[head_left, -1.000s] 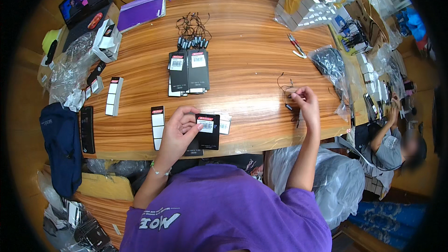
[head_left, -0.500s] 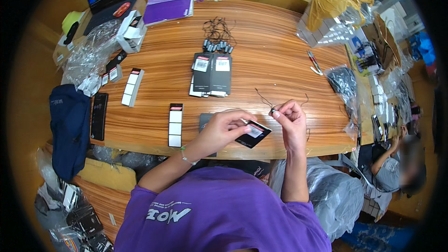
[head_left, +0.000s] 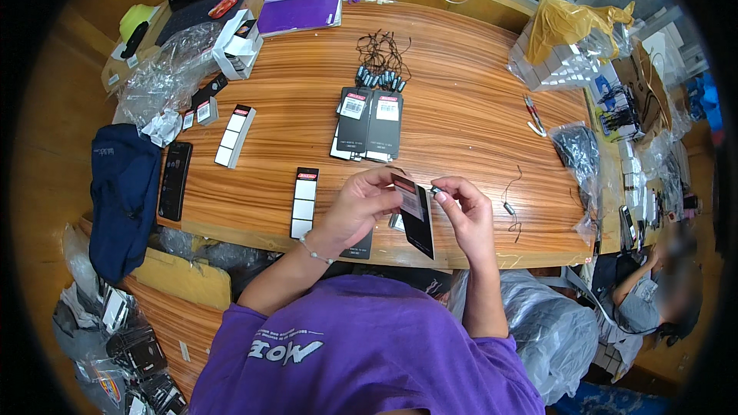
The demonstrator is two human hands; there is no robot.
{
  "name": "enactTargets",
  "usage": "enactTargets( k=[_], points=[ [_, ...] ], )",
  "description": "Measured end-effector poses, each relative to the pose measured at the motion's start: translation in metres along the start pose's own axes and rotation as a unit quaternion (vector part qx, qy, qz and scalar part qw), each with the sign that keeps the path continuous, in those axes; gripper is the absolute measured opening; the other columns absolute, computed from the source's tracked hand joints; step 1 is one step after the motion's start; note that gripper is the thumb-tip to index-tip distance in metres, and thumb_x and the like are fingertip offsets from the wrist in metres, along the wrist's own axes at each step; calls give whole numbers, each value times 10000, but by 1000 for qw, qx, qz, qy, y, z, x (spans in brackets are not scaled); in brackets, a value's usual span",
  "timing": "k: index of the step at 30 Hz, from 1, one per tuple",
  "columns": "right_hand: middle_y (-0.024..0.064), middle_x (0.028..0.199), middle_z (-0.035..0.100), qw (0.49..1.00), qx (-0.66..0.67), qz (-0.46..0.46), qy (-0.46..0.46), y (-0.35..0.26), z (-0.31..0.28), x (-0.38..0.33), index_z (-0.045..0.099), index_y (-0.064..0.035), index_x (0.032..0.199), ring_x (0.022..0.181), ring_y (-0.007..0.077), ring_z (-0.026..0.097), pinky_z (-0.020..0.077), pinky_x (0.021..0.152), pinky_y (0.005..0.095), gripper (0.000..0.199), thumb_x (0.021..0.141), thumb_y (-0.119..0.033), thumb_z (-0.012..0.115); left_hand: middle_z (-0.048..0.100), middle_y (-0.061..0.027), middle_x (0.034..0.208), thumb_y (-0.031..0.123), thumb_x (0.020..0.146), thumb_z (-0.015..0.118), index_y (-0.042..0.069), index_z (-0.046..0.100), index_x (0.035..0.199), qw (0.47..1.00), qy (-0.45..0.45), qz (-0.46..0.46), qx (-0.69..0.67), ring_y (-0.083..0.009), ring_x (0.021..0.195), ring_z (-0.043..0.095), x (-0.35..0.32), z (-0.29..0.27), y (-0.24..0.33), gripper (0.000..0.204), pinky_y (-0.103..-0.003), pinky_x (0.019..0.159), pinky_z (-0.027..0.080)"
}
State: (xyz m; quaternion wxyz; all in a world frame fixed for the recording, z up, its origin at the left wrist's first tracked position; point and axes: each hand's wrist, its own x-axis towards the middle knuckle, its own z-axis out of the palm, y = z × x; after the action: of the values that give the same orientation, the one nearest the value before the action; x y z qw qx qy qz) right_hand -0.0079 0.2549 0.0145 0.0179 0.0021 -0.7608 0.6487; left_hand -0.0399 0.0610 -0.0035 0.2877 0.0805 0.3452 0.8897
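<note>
While the left hand (head_left: 364, 204) pinches the black card (head_left: 417, 224) above the near edge of the table (head_left: 469, 127), the right hand (head_left: 467, 217) pinches a small dark cord piece (head_left: 437, 190) between thumb and forefinger; the card has just tipped steeper and the hands drawn closer, leaving both things side by side, contact unclear

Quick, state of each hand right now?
Left hand: closed, holding a black rectangular card tag.
Right hand: closed, fingertips pinching a small dark piece, too small to identify.
</note>
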Motion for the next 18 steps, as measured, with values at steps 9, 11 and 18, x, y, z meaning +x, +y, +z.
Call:
enactTargets(
  k=[9,11,18],
  points=[
    [42,852,606,931,352,86,-43,7,-2,3,556,-3,1010,803,107,585,471,755,246,189,825,30,561,619,-63,1002,8,809,610,40,574,1041,996,-28,54,-69,-157,904,604,-1,-5,4,237,-286,792,498],
    [41,853,609,943,315,100,-43,4,0,4,567,3,995,797,100,581,467,750,238,169,828,28,562,617,-61,1001,4,803,615,36,574,1041,996,-26,57,-60,-153,908,601,-2,-5,4,244,-286,798,497],
    [16,744,581,998,40,38,-28,7,11,2,596,9,906,703,70,541,439,652,202,104,802,4,591,613,-60,976,-17,784,623,22,605,997,997,-42,64,-2,-134,907,587,0,-2,6,217,-273,800,485]
  ],
)
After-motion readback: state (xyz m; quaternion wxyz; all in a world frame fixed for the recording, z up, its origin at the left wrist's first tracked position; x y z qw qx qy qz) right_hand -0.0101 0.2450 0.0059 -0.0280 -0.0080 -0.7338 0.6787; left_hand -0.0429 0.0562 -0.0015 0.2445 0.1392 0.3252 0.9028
